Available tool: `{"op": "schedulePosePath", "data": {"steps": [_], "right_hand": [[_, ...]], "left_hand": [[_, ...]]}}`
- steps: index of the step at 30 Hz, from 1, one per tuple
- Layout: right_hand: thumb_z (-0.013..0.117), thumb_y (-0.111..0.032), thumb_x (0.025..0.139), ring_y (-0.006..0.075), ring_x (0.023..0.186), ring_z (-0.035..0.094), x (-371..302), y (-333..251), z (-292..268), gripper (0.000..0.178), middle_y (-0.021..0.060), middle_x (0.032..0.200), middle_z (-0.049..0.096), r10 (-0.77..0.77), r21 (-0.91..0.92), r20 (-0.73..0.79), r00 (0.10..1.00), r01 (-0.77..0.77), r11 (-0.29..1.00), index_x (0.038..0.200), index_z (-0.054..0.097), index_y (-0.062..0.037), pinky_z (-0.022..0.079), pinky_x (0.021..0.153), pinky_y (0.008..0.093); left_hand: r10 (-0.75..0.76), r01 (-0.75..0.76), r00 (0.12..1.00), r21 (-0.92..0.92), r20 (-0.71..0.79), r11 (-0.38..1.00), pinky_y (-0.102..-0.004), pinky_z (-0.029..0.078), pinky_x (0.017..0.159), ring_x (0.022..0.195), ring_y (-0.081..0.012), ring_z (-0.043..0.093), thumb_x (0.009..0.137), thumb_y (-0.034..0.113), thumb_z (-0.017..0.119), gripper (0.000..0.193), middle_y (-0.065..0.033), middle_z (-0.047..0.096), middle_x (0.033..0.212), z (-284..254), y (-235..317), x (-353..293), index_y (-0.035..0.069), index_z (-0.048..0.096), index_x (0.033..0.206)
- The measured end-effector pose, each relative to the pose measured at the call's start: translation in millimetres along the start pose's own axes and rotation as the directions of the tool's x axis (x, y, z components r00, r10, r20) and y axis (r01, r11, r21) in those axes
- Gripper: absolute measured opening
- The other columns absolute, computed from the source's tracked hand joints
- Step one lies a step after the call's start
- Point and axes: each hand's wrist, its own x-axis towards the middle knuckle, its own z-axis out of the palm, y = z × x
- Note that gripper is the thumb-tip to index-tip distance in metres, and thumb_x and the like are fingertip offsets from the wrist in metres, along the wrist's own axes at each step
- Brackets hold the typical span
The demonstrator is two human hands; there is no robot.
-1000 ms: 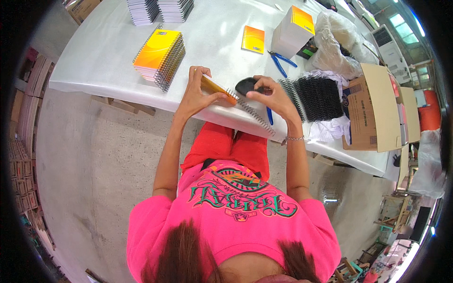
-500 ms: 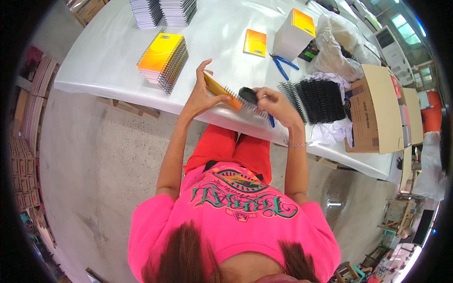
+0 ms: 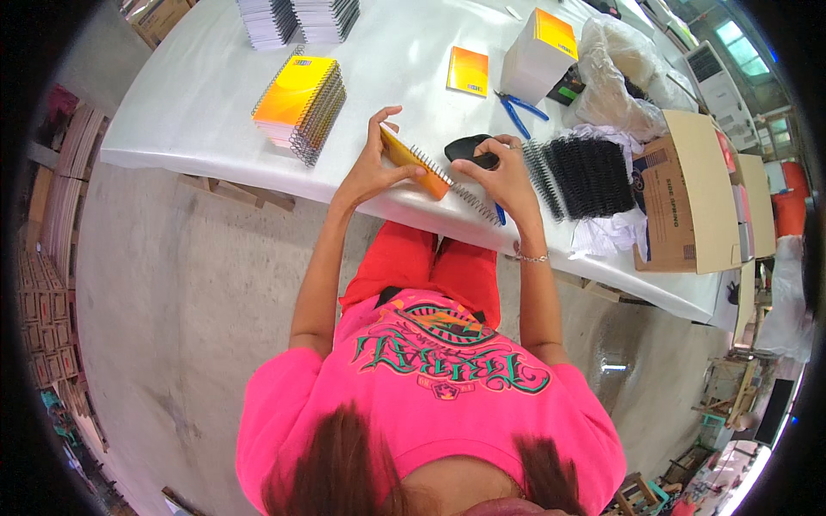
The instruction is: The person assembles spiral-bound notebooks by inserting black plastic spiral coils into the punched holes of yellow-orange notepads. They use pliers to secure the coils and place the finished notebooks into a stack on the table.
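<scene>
My left hand [image 3: 376, 172] is closed on a small yellow-orange notebook [image 3: 416, 163], tilted up above the table's near edge, thumb on its front. A dark wire spiral coil [image 3: 476, 203] runs through the notebook's edge, its loose end sticking out to the right. My right hand [image 3: 508, 175] is just above that loose end, fingers and thumb around a black rounded object [image 3: 470, 148] whose kind I cannot make out. Beneath the coil's end shows a blue tool handle [image 3: 501, 214], the rest hidden.
Coil-bound notebooks [image 3: 297, 99] are stacked at left, more [image 3: 267, 21] behind. A loose orange booklet [image 3: 467, 70], a booklet stack [image 3: 538, 64] and blue cutters [image 3: 521, 112] lie further back. Black coils [image 3: 589, 178] on white cloth, a plastic bag [image 3: 615, 82] and an open carton [image 3: 688, 198] stand right.
My right hand has lifted slightly away from the coil, taking the black object up and right. The notebook in my left hand has tilted a little and shifted right.
</scene>
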Motion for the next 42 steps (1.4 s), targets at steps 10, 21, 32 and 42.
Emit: {"op": "schedulePosePath", "data": {"steps": [10, 21, 32, 42], "right_hand": [[0.081, -0.037, 0.082, 0.0118, 0.088, 0.056, 14.7, -2.4, -10.6, 0.039, 0.0075, 0.103, 0.059, 0.174, 0.575, 0.472, 0.864, -0.451, 0.682, 0.095, 0.068, -0.0015, 0.047, 0.075, 0.0255], [0.081, -0.047, 0.077, 0.0195, 0.094, 0.051, 12.0, -30.9, -15.3, 0.05, 0.0135, 0.105, 0.058, -0.088, 0.461, 0.401, 0.912, -0.118, 0.88, 0.096, 0.069, -0.0026, 0.047, 0.082, 0.0324], [0.076, -0.039, 0.086, 0.0139, 0.094, 0.058, 35.6, -22.1, -6.0, 0.038, 0.0069, 0.102, 0.062, 0.001, 0.378, 0.542, 0.84, -0.245, 0.893, 0.095, 0.069, -0.0035, 0.046, 0.082, 0.0266], [0.081, -0.045, 0.079, 0.0292, 0.11, 0.055, 36.8, -18.1, 15.8, 0.049, 0.0177, 0.11, 0.059, 0.041, 0.362, 0.386, 0.922, -0.192, 0.912, 0.099, 0.068, -0.0029, 0.047, 0.091, 0.0371]], "left_hand": [[0.043, -0.042, 0.998, -0.041, 0.043, 0.998, -0.0385, 0.037, 0.106, 0.12, -0.029, 0.045, 0.063, 0.034, 0.094, 0.11, -0.0165, 0.042, 0.125, 1.6, -0.1, 1.0, 0.017, 0.027, 0.148], [-0.019, 0.03, 0.992, -0.096, 0.121, 0.995, -0.037, 0.039, 0.102, 0.11, -0.0236, 0.048, 0.063, 0.03, 0.094, 0.109, -0.0133, 0.042, 0.118, -1.8, -1.1, 1.8, 0.019, 0.028, 0.148], [-0.008, 0.029, 0.989, -0.134, 0.15, 0.991, -0.0355, 0.038, 0.101, 0.109, -0.023, 0.046, 0.064, 0.03, 0.093, 0.106, -0.0102, 0.041, 0.116, 2.0, -4.5, 3.0, 0.018, 0.03, 0.148], [0.037, -0.007, 0.989, -0.209, 0.144, 0.978, -0.0365, 0.04, 0.103, 0.117, -0.0231, 0.05, 0.07, 0.021, 0.09, 0.102, -0.012, 0.05, 0.125, 3.2, 3.7, 2.6, 0.014, 0.026, 0.149]]}}
